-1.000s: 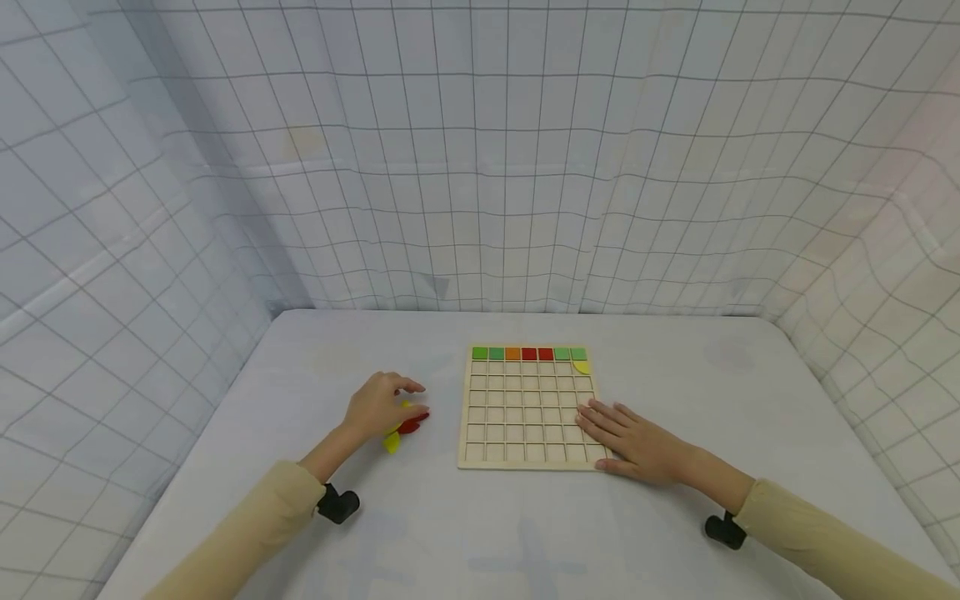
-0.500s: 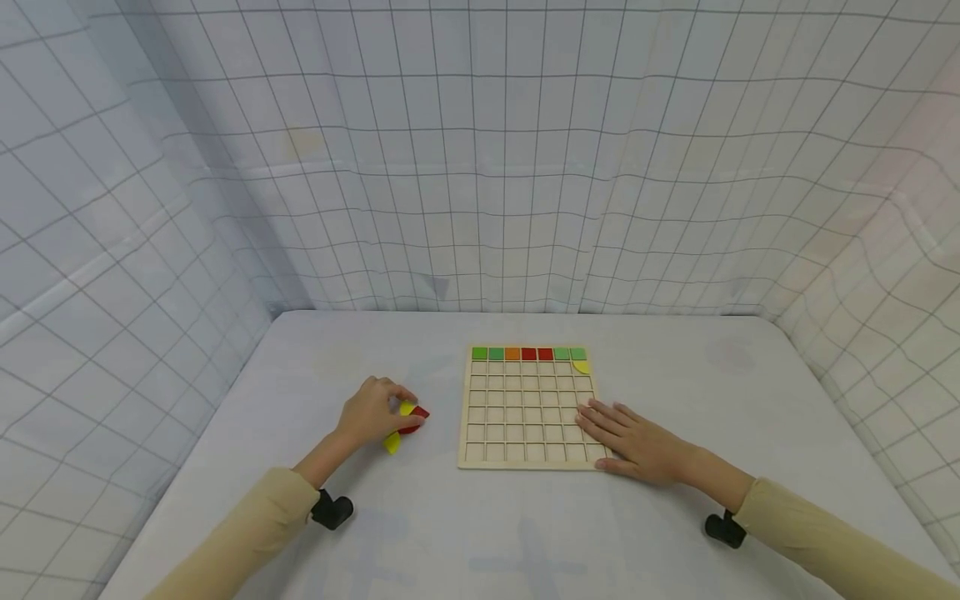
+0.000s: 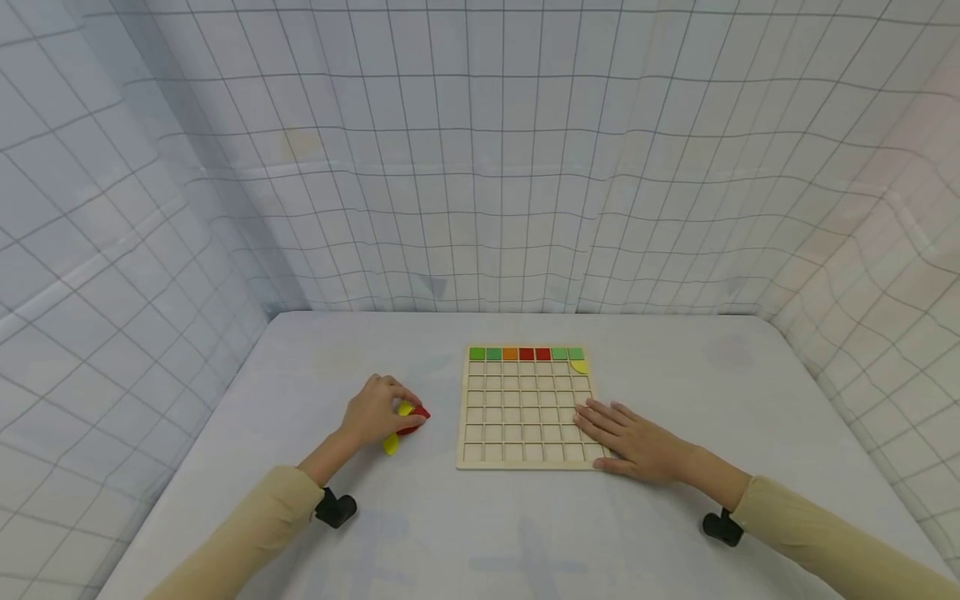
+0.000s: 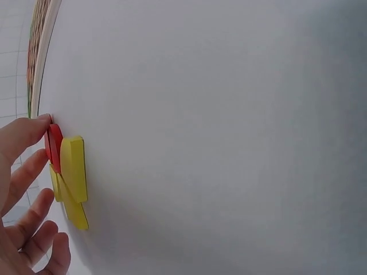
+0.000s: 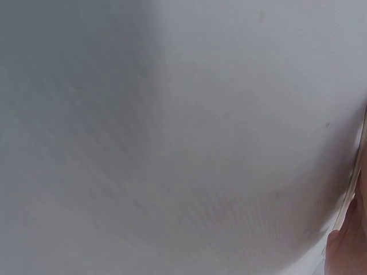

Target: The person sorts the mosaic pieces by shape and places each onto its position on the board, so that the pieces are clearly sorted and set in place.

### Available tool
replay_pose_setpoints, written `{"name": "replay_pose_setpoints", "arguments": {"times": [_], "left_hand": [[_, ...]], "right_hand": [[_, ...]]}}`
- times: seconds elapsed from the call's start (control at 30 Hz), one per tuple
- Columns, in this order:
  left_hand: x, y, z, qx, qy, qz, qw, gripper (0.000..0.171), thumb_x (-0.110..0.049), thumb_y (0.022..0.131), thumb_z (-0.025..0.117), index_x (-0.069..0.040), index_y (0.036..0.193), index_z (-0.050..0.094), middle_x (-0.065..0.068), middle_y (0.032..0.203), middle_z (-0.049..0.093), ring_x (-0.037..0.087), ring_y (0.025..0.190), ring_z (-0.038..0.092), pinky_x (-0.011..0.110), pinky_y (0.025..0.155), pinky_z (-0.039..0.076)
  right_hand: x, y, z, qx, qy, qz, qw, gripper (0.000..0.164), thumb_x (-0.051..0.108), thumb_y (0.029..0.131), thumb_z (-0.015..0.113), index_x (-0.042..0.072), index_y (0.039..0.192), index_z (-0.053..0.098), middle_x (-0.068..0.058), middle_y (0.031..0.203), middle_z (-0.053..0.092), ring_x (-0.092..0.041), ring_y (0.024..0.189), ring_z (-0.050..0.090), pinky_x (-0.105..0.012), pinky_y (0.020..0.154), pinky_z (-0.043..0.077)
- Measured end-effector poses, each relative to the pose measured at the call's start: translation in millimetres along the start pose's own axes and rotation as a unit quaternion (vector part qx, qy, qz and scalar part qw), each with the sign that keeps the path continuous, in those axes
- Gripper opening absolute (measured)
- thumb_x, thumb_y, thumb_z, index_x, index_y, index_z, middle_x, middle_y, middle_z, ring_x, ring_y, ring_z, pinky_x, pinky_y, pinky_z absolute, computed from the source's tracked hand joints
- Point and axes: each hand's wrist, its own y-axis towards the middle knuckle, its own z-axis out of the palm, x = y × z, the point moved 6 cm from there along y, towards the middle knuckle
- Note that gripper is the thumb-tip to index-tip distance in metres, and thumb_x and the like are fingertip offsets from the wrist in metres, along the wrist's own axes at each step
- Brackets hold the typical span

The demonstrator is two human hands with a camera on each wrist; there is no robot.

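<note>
At the left of the table my left hand (image 3: 375, 412) pinches a red curved-edge flat piece (image 4: 54, 143) between thumb and index finger, the other fingers loosely bent. Yellow flat pieces (image 4: 73, 166) lie heaped against it, partly hidden by the hand in the head view. A pale wooden grid board (image 3: 512, 425) lies mid-table. My right hand (image 3: 641, 443) rests palm down on its lower right edge with fingers straight. Green, orange and red square tiles (image 3: 527, 354) fill its top row. A yellow rounded piece (image 3: 578, 367) sits just below, at the right end of the second row.
A white cloth-like surface covers the table (image 3: 525, 517). White grid-patterned curtains (image 3: 510, 167) rise behind it and at both sides. Each wrist carries a small black camera (image 3: 336, 508).
The left thumb and fingers, spread above the pieces at first, have come together on the red piece. My right hand and the board stay in place.
</note>
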Motion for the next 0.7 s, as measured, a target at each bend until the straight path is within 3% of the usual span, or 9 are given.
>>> {"name": "replay_pose_setpoints", "arguments": {"times": [0.23,0.37,0.7], "left_hand": [[-10.1,1.0,1.8,-0.004,-0.004,0.054,0.9985,0.025,-0.032,0.078,0.079,-0.014,0.095,0.077,0.007,0.101,0.066,0.021,0.092,0.049,0.030,0.066,0.048],[-13.2,1.5,2.1,0.001,-0.016,0.063,0.9979,0.026,-0.028,0.078,0.079,-0.012,0.098,0.076,0.004,0.097,0.068,0.019,0.089,0.048,0.029,0.068,0.045],[-7.7,6.7,5.1,0.027,-0.022,0.006,0.9994,0.030,-0.030,0.076,0.081,-0.010,0.098,0.076,0.001,0.093,0.070,0.016,0.090,0.050,0.028,0.073,0.046]], "right_hand": [[-1,0,2,-0.006,-0.013,-0.005,1.000,0.067,0.048,0.100,0.042,0.009,0.153,0.026,-0.011,0.159,0.025,-0.032,0.146,0.024,-0.021,0.115,-0.018],[-1,0,2,-0.010,-0.016,-0.008,1.000,0.067,0.047,0.100,0.042,0.009,0.152,0.026,-0.011,0.159,0.026,-0.032,0.145,0.025,-0.021,0.114,-0.018],[1,0,0,0.000,-0.018,-0.003,1.000,0.067,0.047,0.100,0.041,0.010,0.153,0.025,-0.010,0.159,0.024,-0.033,0.145,0.024,-0.021,0.115,-0.018]]}}
